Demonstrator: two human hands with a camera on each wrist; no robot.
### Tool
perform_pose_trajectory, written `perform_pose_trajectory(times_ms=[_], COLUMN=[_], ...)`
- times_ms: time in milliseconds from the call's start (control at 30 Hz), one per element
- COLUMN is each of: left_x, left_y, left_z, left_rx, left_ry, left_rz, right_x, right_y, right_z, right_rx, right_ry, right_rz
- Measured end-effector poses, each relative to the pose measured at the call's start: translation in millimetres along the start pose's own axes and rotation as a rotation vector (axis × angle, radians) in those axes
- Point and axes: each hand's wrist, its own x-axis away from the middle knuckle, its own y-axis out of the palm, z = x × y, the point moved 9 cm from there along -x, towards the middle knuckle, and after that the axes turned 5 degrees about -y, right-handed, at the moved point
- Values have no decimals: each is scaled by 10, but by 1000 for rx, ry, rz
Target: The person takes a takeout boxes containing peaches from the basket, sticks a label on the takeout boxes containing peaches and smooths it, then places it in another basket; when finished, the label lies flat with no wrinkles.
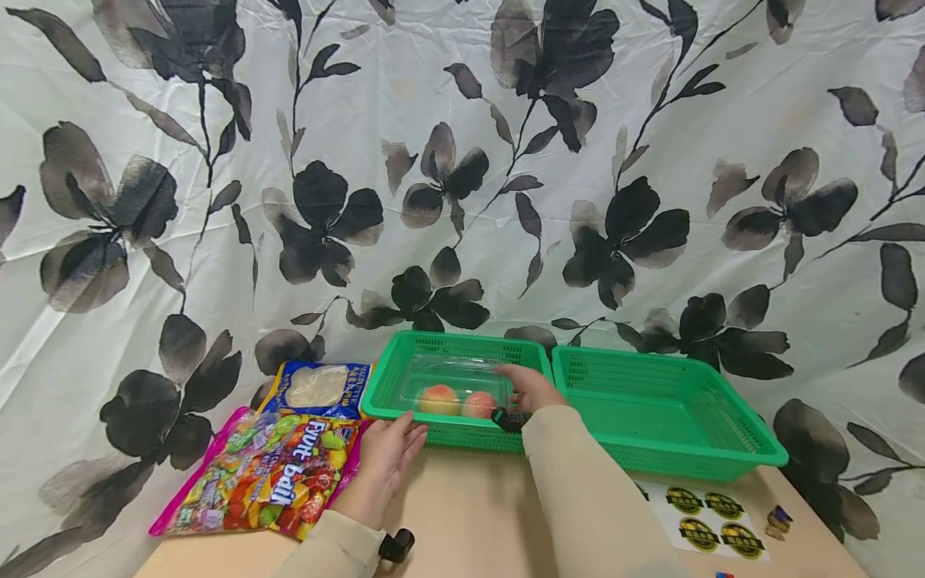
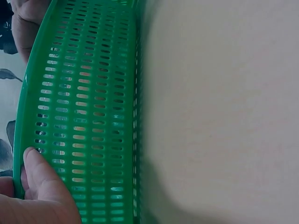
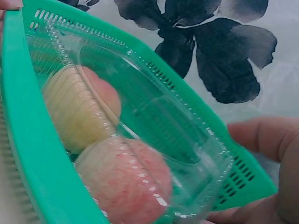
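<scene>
A green plastic basket (image 1: 462, 433) holds a clear plastic box (image 3: 140, 102) with two peaches in it, one yellowish peach (image 3: 79, 107) and one pink peach (image 3: 126, 182). My left hand (image 1: 388, 463) pinches the basket's front rim near its left corner; in the left wrist view the thumb (image 2: 42, 177) lies on the slotted outer wall. Over the basket's right end is my right hand (image 1: 533, 388). Its finger and thumb are spread apart around the right end of the box, with a gap visible between them in the right wrist view. Whether they touch the box is unclear.
A second green basket (image 1: 679, 413) stands against the first on the right. To the left lie a colourful candy bag (image 1: 267, 474) and a blue packet (image 1: 318, 388). A sticker sheet (image 1: 704, 522) and small figures (image 1: 778, 522) are at the table's right. A floral cloth (image 1: 462, 241) hangs behind.
</scene>
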Motion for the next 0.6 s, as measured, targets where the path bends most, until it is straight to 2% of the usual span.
perform_pose_trajectory(times_ms=[133, 267, 400, 600], left_x=[7, 20, 20, -2], left_y=[1, 35, 29, -3], left_z=[4, 10, 16, -4], left_rx=[10, 20, 29, 35], left_ry=[-5, -3, -2, -6], left_rz=[-1, -12, -12, -8], right_x=[-41, -35, -17, 12], right_y=[7, -24, -39, -54], right_z=[74, 72, 56, 67], right_rx=[74, 161, 202, 241], right_ry=[34, 0, -31, -24], right_rz=[-10, -33, -31, -20])
